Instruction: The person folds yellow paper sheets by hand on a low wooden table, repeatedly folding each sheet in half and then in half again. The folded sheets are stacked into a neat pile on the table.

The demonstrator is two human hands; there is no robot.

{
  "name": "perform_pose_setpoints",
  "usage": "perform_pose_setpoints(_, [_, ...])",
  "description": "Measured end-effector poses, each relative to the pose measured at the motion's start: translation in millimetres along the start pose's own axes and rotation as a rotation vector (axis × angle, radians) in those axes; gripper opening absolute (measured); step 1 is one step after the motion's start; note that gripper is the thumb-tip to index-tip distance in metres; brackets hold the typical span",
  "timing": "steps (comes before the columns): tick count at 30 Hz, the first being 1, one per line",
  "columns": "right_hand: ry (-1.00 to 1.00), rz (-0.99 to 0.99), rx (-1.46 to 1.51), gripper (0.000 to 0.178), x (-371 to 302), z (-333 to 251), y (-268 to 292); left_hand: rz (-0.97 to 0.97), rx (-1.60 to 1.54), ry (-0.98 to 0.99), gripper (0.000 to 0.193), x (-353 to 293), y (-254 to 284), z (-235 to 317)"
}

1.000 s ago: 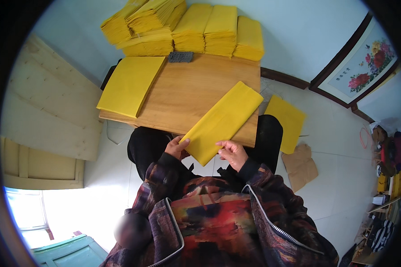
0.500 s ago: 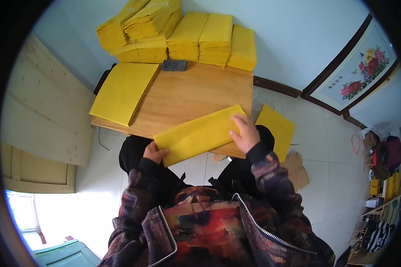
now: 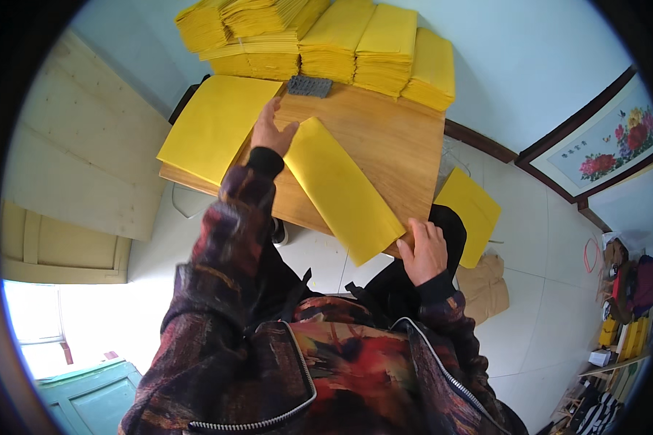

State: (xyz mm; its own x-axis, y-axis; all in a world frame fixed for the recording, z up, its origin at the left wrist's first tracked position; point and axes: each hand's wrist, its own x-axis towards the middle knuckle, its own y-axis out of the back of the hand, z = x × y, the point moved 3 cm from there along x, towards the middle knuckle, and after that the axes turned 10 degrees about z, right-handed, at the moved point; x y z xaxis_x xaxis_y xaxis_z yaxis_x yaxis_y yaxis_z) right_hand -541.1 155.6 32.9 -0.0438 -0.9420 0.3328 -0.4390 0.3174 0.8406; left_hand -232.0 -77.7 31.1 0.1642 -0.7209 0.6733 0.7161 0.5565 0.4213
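Observation:
A folded yellow paper sheet (image 3: 345,190) lies slantwise over the table's front edge, one end near the middle of the tabletop and the other towards my lap. My left hand (image 3: 270,134) is open at its far end, fingers stretched and thumb beside the paper's corner. I cannot tell whether that thumb touches it. At the near end, my right hand (image 3: 426,252) rests by the corner with fingers apart and thumb against or just beside the paper. Left of my left hand lies a flat pile of larger yellow sheets (image 3: 218,127).
Tall stacks of folded yellow paper (image 3: 384,36) line the back of the wooden table (image 3: 395,130). A dark grey textured block (image 3: 310,86) sits before them. Right of the table, a yellow sheet (image 3: 469,217) and brown paper (image 3: 484,288) are low down near the floor.
The folded paper has turned from lying crosswise to slanting away from me. My left hand has moved from its near left corner up and forward; my right hand has come down closer. The view has shifted.

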Motion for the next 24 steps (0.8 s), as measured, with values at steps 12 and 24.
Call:
perform_pose_setpoints(12, [-0.068,-0.08,0.11,0.023,31.3,-15.2,-26.0,-0.576,-0.65,1.228,0.037,-230.9,54.3,72.9])
perform_pose_setpoints(24, [-0.105,-0.254,0.307,0.02,3.5,-28.8,-41.3,-0.387,-1.077,1.403,0.026,-255.1,28.6,61.2])
